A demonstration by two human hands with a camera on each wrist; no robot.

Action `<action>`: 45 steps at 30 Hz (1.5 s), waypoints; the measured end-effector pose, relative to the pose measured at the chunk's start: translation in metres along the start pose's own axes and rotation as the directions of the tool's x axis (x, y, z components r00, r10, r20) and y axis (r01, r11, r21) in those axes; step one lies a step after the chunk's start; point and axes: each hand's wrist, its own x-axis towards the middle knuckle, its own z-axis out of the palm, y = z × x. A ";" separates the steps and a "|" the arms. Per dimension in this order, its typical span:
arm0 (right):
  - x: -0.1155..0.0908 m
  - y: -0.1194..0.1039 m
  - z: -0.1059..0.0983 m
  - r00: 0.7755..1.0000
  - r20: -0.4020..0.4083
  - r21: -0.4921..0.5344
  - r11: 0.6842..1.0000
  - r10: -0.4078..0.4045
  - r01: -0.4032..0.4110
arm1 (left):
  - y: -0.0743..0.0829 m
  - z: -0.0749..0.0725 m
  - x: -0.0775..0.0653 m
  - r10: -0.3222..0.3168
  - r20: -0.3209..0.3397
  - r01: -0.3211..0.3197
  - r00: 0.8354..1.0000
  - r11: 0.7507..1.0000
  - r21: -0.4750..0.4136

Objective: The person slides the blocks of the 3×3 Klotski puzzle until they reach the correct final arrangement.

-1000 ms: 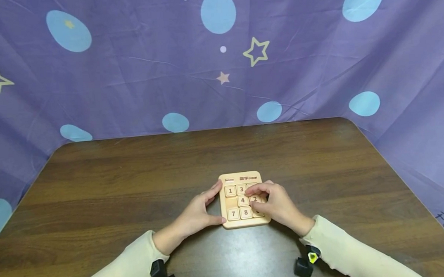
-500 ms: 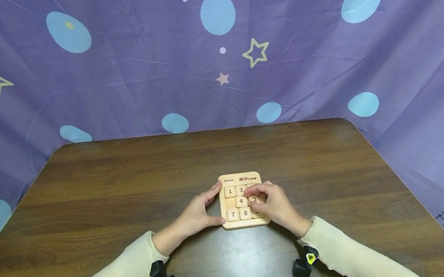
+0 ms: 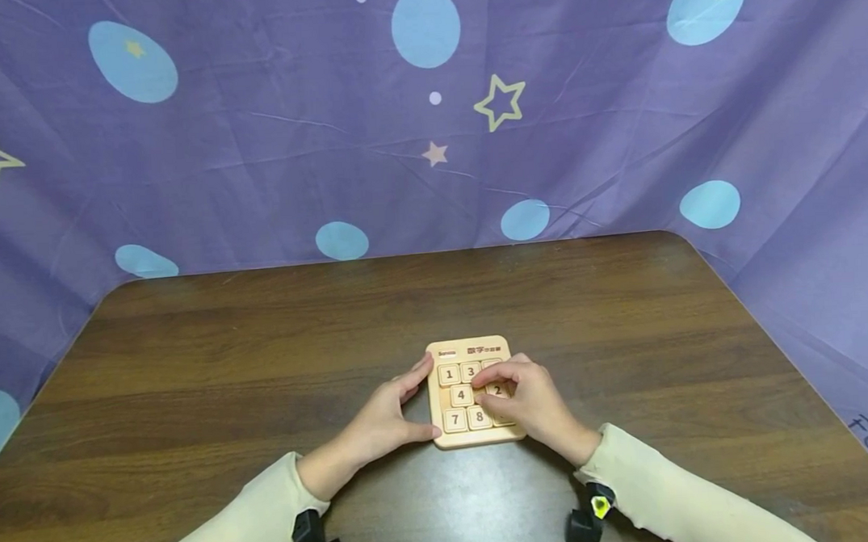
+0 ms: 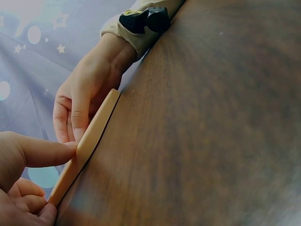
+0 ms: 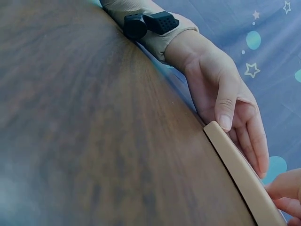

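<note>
A pale wooden number slide puzzle [image 3: 474,441] lies on the table, its tiles 1, 3, 7 and 8 in plain sight. My left hand [image 3: 375,423] holds the board at its left side, thumb at the lower left corner and fingers along the upper edge. My right hand [image 3: 537,400] reaches over the right side. Its thumb and index fingertips touch the right side of the 4 tile [image 3: 461,395], which stands partway along the middle row. The 2 tile [image 3: 497,390] shows partly under that hand, and the right column's other tiles are mostly hidden.
The brown wooden table [image 3: 262,335] spreads out around the board. Behind it hangs a purple curtain [image 3: 269,149] with blue dots and stars. Black wrist devices [image 3: 585,527] sit at both cream sleeves.
The 4 tile has slid left from the middle column, with my right thumb and index finger following it. My left hand stays in place on the board.
</note>
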 end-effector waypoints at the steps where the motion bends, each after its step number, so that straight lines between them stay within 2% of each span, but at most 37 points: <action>1: 0.000 0.000 0.001 1.000 -0.002 0.002 1.000 -0.002 0.002 | 0.000 0.000 0.000 -0.004 -0.002 0.004 1.000 1.000 0.000; 12: 0.001 -0.002 0.008 0.999 -0.032 0.000 0.999 -0.041 0.041 | -0.001 0.001 0.000 -0.007 -0.008 0.007 1.000 1.000 0.014; 29: 0.002 -0.007 0.010 0.999 -0.030 -0.005 0.999 -0.038 0.038 | 0.001 0.000 0.000 -0.004 -0.004 0.004 1.000 1.000 0.014; 41: 0.003 0.001 0.000 1.000 -0.001 0.120 0.993 -0.017 0.017 | -0.001 0.000 0.000 0.005 -0.007 -0.005 1.000 1.000 0.001; 45: 0.004 0.004 -0.003 0.999 0.012 0.147 0.989 -0.031 0.029 | -0.001 0.000 0.000 0.031 0.000 -0.031 1.000 0.999 0.017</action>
